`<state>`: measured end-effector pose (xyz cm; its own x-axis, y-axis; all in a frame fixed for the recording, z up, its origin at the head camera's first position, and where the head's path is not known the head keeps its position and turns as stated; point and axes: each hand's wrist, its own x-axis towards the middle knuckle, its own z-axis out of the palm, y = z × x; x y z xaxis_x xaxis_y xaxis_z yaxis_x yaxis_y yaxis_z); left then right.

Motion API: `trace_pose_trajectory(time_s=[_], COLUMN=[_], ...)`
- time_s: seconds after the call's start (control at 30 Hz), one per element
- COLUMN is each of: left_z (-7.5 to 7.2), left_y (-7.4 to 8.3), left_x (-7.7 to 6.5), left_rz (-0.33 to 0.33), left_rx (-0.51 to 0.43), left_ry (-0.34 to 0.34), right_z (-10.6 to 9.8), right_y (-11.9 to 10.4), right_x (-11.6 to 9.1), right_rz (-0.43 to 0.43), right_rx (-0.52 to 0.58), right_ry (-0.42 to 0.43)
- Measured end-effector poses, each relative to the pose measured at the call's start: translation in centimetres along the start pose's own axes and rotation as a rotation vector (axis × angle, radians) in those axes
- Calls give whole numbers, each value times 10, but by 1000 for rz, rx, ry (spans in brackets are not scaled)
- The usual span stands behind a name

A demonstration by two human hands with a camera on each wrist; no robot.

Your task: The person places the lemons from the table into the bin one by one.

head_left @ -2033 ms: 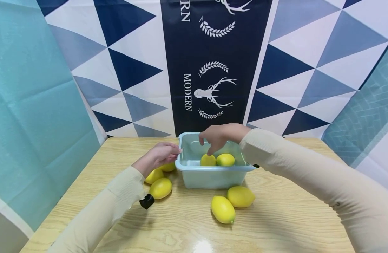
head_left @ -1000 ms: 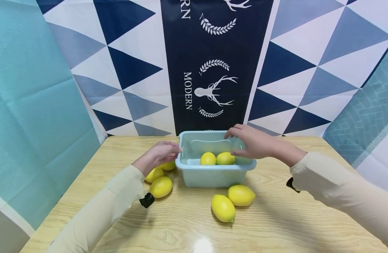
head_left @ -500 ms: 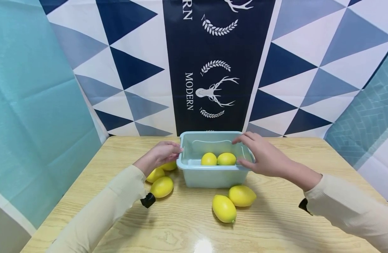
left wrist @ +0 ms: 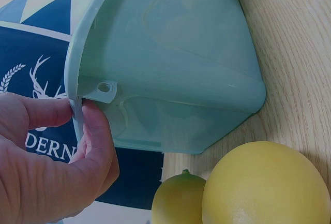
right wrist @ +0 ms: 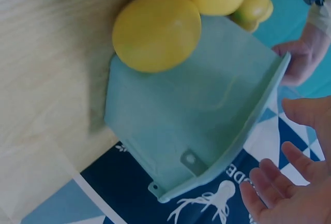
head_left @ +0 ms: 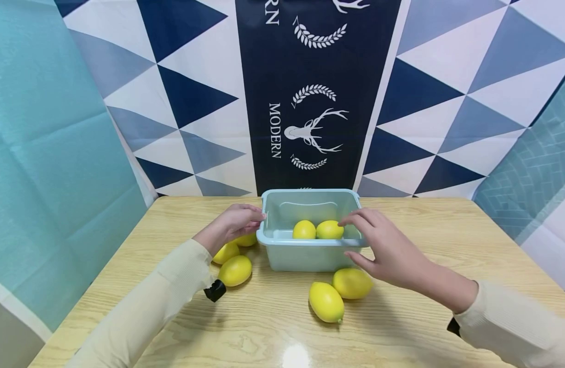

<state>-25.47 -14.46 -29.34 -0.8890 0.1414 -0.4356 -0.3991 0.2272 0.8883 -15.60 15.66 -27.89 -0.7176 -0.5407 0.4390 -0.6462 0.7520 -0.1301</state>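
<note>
A pale blue plastic bin stands on the table with two lemons inside. My left hand pinches the bin's left rim between thumb and fingers, plain in the left wrist view at the rim. My right hand hovers at the bin's right front corner, holding nothing, fingers spread and slightly bent. Below its thumb lies a lemon, with another lemon beside it in front of the bin. In the right wrist view the right hand shows apart from the rim.
Several lemons lie left of the bin, partly behind the left wrist. The wooden table ends at a patterned cloth backdrop behind the bin. A teal cloth hangs along the left side.
My right hand has come out from over the bin, moving right and then down towards the lemons in front. The left hand keeps its grip on the rim.
</note>
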Motion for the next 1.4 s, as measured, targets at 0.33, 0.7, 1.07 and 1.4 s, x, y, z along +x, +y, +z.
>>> trace_pose_trajectory(time_s=[0.33,0.7,1.07,1.4], left_z=[0,0,0,0], left_y=[2,2,0,1], left_x=[-3,-1,1,1], left_rz=[-3,-1,4,-2], left_rx=[2,-1,-4,3], left_ry=[0,6,-1,-1], right_z=[12,31,45,56], right_y=[-8,-16,-11,-4], right_x=[-23,-45,-50,-51], right_rz=[-92,-89,-15,-52], right_rx=[-64,-133,-93,-105], right_ry=[72,-56,-196,-172])
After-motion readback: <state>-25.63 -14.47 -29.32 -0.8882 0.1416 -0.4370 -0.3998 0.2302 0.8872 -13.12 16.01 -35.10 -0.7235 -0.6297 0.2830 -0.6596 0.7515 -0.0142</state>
